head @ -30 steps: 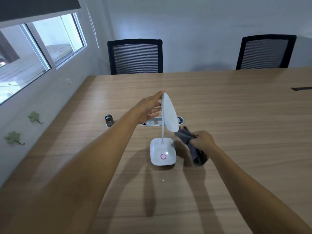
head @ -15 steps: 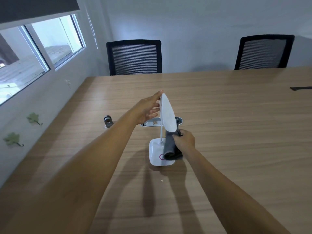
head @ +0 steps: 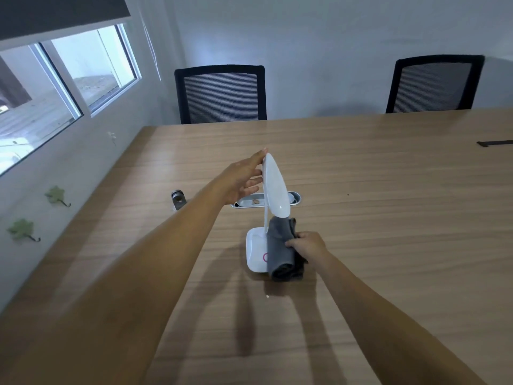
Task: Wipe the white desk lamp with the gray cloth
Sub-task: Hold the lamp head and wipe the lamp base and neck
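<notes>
Your right hand [head: 306, 243] is closed in a fist-like grip on the gray cloth [head: 281, 248], fingers curled into the bunched fabric. The cloth hangs down as a thick fold over the right side of the lamp base [head: 256, 252], covering part of the pink ring on it. Its top edge sits right under the low tip of the lamp head [head: 274, 187], and whether it's touching there I can't tell.

Your left hand [head: 243, 177] is open, fingers spread and extended. It's pressed flat against the back of the lamp head, w/ a fingertip at the top edge, steadying it tilted. The white desk lamp [head: 268, 218] stands on the wooden table [head: 388, 218], approx. mid-table, just in front of a metal cable tray [head: 249, 202].

Progress, as a judgement: you're in the wiping phase, cloth at the base and lower neck. No way to tell from here which surfaces are already clean. The head's face, the neck and the left half of the base likely still need a pass.

Hard to see:
- The lit side of the head is edge-on, so its surface is unreadable.
- The neck is a thin line, partly behind the cloth.
- The base's right edge is hidden under fabric.
- The small metal object [head: 177, 198] by the left table edge and the dark strip [head: 494, 143] far right are too small to ID.
- 2 chairs sit behind the table.
</notes>
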`<state>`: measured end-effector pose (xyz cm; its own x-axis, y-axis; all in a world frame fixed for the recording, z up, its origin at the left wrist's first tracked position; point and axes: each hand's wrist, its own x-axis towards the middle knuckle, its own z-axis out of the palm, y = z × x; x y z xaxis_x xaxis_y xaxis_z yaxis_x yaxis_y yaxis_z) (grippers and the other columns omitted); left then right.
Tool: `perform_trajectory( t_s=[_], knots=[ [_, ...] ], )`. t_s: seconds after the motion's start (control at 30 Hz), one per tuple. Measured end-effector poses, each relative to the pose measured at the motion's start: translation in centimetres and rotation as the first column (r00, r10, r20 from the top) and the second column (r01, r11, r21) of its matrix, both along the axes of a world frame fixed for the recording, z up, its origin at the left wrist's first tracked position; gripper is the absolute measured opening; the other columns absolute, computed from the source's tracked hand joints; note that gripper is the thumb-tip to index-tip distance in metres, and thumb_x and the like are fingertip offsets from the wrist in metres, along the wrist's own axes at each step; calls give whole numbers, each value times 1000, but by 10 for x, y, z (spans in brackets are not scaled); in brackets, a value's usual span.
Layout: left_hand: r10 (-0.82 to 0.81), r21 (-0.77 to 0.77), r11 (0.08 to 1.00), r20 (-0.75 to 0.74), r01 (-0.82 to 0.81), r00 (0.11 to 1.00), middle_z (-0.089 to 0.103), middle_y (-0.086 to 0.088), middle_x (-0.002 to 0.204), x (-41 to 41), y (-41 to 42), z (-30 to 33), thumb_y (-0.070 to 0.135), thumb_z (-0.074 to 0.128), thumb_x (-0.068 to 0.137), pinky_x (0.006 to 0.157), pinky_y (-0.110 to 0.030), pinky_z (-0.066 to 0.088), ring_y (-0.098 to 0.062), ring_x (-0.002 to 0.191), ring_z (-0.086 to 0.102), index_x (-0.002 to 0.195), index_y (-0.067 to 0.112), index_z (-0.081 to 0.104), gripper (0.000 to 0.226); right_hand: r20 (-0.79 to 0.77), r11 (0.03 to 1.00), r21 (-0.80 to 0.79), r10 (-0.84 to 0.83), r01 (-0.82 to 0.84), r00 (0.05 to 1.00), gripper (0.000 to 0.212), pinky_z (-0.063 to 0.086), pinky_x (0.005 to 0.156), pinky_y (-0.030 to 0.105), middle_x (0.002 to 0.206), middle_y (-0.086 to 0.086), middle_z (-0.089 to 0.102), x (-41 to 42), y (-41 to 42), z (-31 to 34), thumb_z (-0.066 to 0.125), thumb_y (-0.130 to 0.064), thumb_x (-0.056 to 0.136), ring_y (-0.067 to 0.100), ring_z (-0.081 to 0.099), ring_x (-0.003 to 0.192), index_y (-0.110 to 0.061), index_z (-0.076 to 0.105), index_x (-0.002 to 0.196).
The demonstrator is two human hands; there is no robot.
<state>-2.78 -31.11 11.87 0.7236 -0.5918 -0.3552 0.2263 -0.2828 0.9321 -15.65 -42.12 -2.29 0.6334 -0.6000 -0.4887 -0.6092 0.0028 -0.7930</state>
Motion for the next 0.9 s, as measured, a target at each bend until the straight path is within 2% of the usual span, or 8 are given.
perform_trajectory(
  t_s=[0.1, 0.23, 0.4, 0.5, 0.57, 0.67, 0.77, 0.9],
  knots=[
    [6, -6, 1000, -2, -6, 1000, 61, -7, 130, 1, 0, -2, 59, 58, 84, 108, -37, 44, -22, 119, 59, 104, 26, 63, 38, 14, 942, -326, -73, 74, 997, 21, 32, 42, 23, 65, 7, 55, -3, -8, 7, 56, -7, 77, 27, 52, 62, -13, 48, 58],
    [15, -12, 1000, 4, -15, 1000, 61, -6, 127, 1, -2, -3, 58, 57, 85, 104, -33, 45, -22, 118, 60, 116, 23, 61, 47, 170, 985, -167, 78, -49, 982, 7, 47, 64, 31, 78, 9, 62, 16, -8, 20, 56, -7, 78, 22, 57, 73, -10, 62, 75],
    [7, -9, 1000, -5, -7, 1000, 62, -6, 124, 0, -3, -1, 57, 57, 85, 107, -35, 44, -22, 117, 60, 106, 24, 62, 39, -199, 825, -471, 247, -314, 948, 14, 39, 55, 26, 86, 11, 57, 35, -19, 25, 51, -19, 87, 28, 54, 79, -7, 56, 88],
    [8, -9, 1000, -4, -8, 1000, 61, -6, 120, 0, -4, -1, 55, 57, 86, 107, -36, 44, -22, 118, 59, 102, 25, 62, 35, -25, 904, -330, 280, -272, 960, 32, 52, 73, 35, 105, 11, 60, 55, -27, 24, 56, -21, 83, 32, 60, 97, -11, 54, 113],
    [5, -9, 1000, -7, -5, 1000, 61, -5, 119, 1, -5, -1, 55, 56, 87, 108, -36, 43, -22, 117, 59, 98, 26, 62, 32, -21, 895, -280, 356, -348, 934, 27, 54, 85, 44, 104, 11, 60, 61, -28, 17, 56, -15, 76, 34, 60, 102, -15, 55, 103],
    [0, -1, 1000, -7, 0, 1000, 61, -7, 125, 3, -5, -2, 56, 57, 86, 108, -36, 43, -22, 117, 60, 103, 25, 62, 36, -225, 798, -430, 357, -422, 906, 7, 43, 61, 29, 82, 5, 56, 51, -24, 14, 50, -6, 78, 27, 55, 84, -13, 52, 78],
    [2, 3, 1000, -2, -2, 1000, 62, -7, 126, 4, -5, -2, 57, 58, 85, 108, -37, 43, -21, 116, 61, 103, 24, 63, 38, -89, 834, -505, 207, -223, 974, 8, 33, 45, 24, 80, 6, 59, 53, -29, 7, 53, -10, 80, 26, 54, 75, -10, 60, 84],
    [9, -1, 1000, -7, -9, 1000, 62, -6, 121, 4, -6, -2, 57, 57, 85, 108, -37, 43, -20, 111, 62, 98, 25, 63, 35, 149, 980, -170, 130, -104, 980, 21, 54, 75, 35, 97, 10, 70, 49, -20, 3, 58, -8, 77, 32, 65, 96, -15, 67, 94]
  ],
)
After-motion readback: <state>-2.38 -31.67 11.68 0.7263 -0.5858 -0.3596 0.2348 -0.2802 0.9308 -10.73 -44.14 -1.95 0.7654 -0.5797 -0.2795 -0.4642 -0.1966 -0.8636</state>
